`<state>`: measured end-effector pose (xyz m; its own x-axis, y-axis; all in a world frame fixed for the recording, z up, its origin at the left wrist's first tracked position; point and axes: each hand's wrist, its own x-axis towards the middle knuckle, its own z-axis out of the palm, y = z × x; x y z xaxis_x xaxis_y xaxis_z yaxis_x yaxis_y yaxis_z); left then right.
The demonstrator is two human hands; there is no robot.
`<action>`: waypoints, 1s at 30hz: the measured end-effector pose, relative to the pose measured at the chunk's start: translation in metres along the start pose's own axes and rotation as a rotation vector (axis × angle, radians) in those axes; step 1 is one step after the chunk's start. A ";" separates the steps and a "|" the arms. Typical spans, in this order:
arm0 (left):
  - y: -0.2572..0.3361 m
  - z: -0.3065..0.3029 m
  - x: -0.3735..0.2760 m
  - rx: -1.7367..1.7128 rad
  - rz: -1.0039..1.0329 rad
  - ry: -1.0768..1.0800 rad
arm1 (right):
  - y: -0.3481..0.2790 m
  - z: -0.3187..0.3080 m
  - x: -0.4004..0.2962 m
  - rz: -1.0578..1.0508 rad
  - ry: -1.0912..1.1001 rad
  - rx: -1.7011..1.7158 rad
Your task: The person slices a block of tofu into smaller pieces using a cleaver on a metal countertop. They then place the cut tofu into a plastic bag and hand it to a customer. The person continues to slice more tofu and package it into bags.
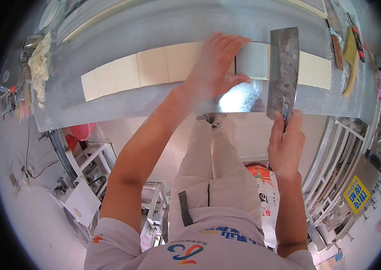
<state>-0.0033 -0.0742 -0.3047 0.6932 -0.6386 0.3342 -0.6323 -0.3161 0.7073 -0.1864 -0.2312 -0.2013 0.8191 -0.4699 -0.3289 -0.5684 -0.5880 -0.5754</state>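
Note:
A long flat strip of pale dough [151, 67] lies across the metal worktop [156, 96], with several crosswise lines dividing it. Over its right half rests a grey rectangular plate [253, 60] with rounded corners. My left hand [215, 64] spans the plate's left part, fingers at the far edge and thumb at the near one. In my right hand [286, 145] is the handle of a cleaver [283, 71], its broad stained blade pointing away from me. The blade covers the dough just right of the plate; whether it touches cannot be told. More dough [313, 71] shows beyond it.
Dough scraps [40, 69] are heaped at the worktop's left end. A wooden-handled brush [350, 60] and a knife with a brown handle [337, 50] lie at the right. Below stand a white rack [342, 145], a printed sack [268, 199] and a pink basin [84, 131].

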 end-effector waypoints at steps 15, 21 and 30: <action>0.004 -0.003 0.006 -0.028 0.004 -0.008 | -0.012 0.003 0.011 0.015 -0.058 -0.106; 0.005 -0.003 0.006 -0.013 -0.064 -0.021 | -0.021 0.012 0.024 0.260 -0.194 -0.005; 0.014 -0.023 0.022 0.073 -0.002 -0.082 | 0.004 0.032 0.022 0.158 -0.168 -0.133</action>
<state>0.0109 -0.0766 -0.2736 0.6656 -0.6922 0.2791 -0.6568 -0.3655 0.6596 -0.1678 -0.2232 -0.2347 0.7145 -0.4535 -0.5327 -0.6862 -0.6028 -0.4072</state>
